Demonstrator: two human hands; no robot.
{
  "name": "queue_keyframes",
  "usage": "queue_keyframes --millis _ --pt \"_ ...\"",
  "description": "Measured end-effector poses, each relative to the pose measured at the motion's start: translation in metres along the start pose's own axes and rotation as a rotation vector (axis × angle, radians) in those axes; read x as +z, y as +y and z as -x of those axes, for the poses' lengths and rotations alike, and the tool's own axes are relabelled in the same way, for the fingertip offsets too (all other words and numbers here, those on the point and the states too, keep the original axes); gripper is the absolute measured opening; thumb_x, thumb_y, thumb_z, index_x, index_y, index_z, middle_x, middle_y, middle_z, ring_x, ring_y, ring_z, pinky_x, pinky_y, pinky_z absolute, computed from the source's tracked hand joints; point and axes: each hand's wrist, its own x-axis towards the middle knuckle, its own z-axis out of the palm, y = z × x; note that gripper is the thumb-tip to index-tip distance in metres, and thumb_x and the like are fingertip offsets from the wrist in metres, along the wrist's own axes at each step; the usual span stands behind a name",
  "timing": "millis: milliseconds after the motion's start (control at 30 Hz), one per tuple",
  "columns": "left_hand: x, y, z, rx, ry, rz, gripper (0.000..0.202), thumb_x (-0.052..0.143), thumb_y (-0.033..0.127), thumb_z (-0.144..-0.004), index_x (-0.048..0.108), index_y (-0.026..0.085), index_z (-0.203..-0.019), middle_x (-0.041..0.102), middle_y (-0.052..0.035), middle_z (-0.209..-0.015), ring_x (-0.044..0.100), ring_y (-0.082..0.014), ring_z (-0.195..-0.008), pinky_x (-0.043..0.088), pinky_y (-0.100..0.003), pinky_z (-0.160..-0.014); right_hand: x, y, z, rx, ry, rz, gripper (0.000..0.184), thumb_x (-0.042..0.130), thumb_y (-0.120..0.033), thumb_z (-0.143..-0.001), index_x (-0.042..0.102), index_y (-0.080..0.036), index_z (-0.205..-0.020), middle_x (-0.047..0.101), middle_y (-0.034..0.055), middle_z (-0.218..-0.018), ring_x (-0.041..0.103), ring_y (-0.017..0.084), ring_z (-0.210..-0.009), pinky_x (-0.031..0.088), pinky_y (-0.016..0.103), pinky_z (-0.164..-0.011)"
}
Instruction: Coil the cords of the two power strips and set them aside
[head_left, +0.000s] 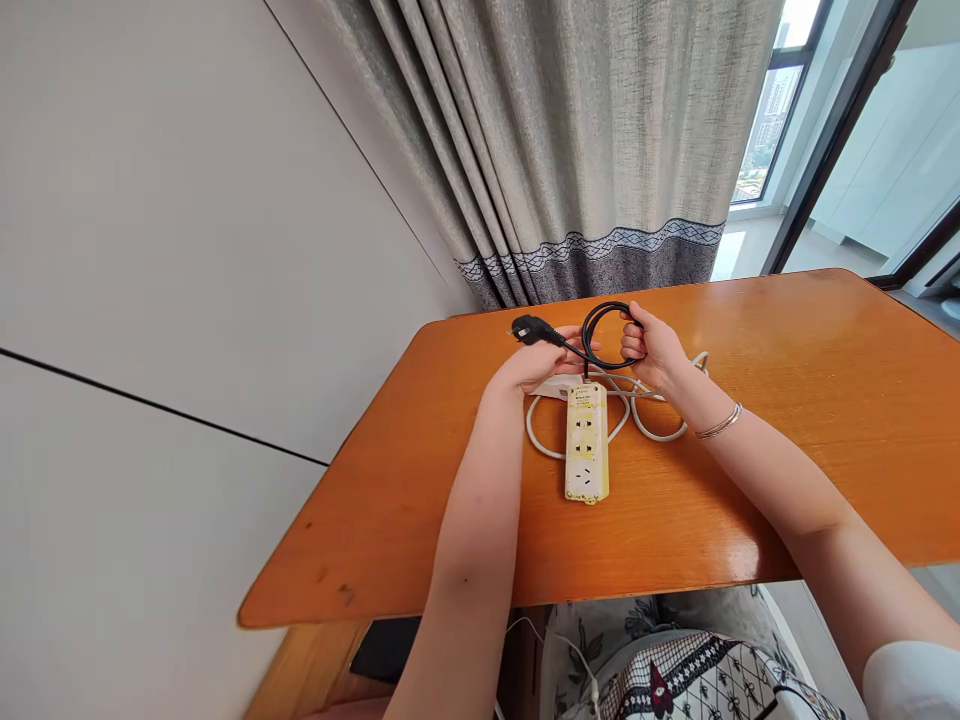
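The table [750,480] is glossy and orange. A grey curtain [570,150] hangs well beyond the power strip [586,445], which lies flat near the table's middle with its sockets facing up. The strip's own white cord [660,435] is looped loosely at its far end and to its right.

The black cable [600,320] is held in the air just beyond the strip's far end. The right hand [652,350] is closed around a round loop of it. The left hand [536,368] pinches the stretch leading to the plug [529,329], which sticks out to the left of the strip. One black strand drops toward the strip's far end, and I cannot tell whether it is attached there.

The main risk looks like the black loop springing open if the right hand's hold loosens, since the cable seems stiff. A tug on the dropping strand could drag the strip across the slick surface. The black cable could also snag in the white cord beneath it. The bracelet [718,424] could catch a loop.
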Motion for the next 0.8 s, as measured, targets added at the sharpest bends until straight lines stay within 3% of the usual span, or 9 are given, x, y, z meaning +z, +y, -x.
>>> queue_keyframes --millis 100,167,333,533,700,800 --pt "-0.008 0.001 0.008 0.046 -0.190 -0.052 0.042 0.074 0.007 -0.061 0.070 0.019 -0.100 0.078 -0.0090 -0.104 0.072 -0.0196 -0.089 0.057 -0.030 -0.081 -0.003 -0.001 -0.002 0.004 -0.004 0.011 0.028 0.056 -0.033 -0.101 0.051 -0.018 -0.078 0.025 -0.0135 -0.046 0.013 0.004 -0.039 0.015 0.015 -0.035" --pt "-0.009 0.000 0.007 0.073 -0.256 -0.014 0.043 0.081 0.017 -0.061 0.069 0.018 -0.102 0.077 -0.0099 -0.102 0.072 -0.0215 -0.091 0.057 -0.032 -0.083 -0.004 -0.002 -0.003 -0.009 -0.028 0.024 0.027 0.059 -0.034 -0.099 0.050 -0.019 -0.079 0.024 -0.0137 -0.046 0.013 0.004 -0.039 0.015 0.015 -0.035" --pt "-0.003 -0.005 -0.006 0.087 -0.144 0.104 0.032 0.076 0.038 -0.078 0.065 0.015 -0.097 0.072 -0.0039 -0.074 0.070 -0.0175 -0.067 0.057 -0.032 -0.071 -0.004 -0.001 -0.002 -0.036 -0.133 0.085 0.035 0.073 -0.040 -0.089 0.046 -0.021 -0.077 0.022 -0.0143 -0.047 0.012 0.004 -0.040 0.013 0.016 -0.036" --pt "0.008 -0.003 -0.005 0.080 -0.128 0.151 0.013 0.073 0.021 -0.082 0.062 0.014 -0.080 0.060 0.0023 -0.059 0.068 -0.0143 -0.061 0.057 -0.030 -0.075 -0.003 0.003 0.001 -0.062 -0.212 0.192 0.030 0.070 -0.037 -0.090 0.050 -0.019 -0.076 0.024 -0.0141 -0.045 0.012 0.003 -0.040 0.012 0.016 -0.038" --pt "0.018 0.002 0.002 0.093 -0.113 0.281 0.014 0.067 0.019 -0.091 0.062 0.014 -0.079 0.034 0.0121 -0.044 0.038 -0.0043 -0.037 0.053 -0.021 -0.060 -0.003 0.006 0.000 -0.068 -0.260 0.197 0.033 0.073 -0.041 -0.086 0.050 -0.020 -0.074 0.026 -0.0139 -0.046 0.012 0.003 -0.040 0.013 0.016 -0.039" --pt "0.020 0.005 0.003 0.042 -0.124 0.334 0.028 0.059 0.033 -0.098 0.062 0.014 -0.077 0.030 0.0118 -0.043 0.030 -0.0041 -0.033 0.048 -0.019 -0.051 -0.003 0.007 0.000 -0.059 -0.275 0.191 0.032 0.074 -0.040 -0.085 0.051 -0.019 -0.075 0.025 -0.0142 -0.046 0.010 0.003 -0.041 0.012 0.016 -0.039"
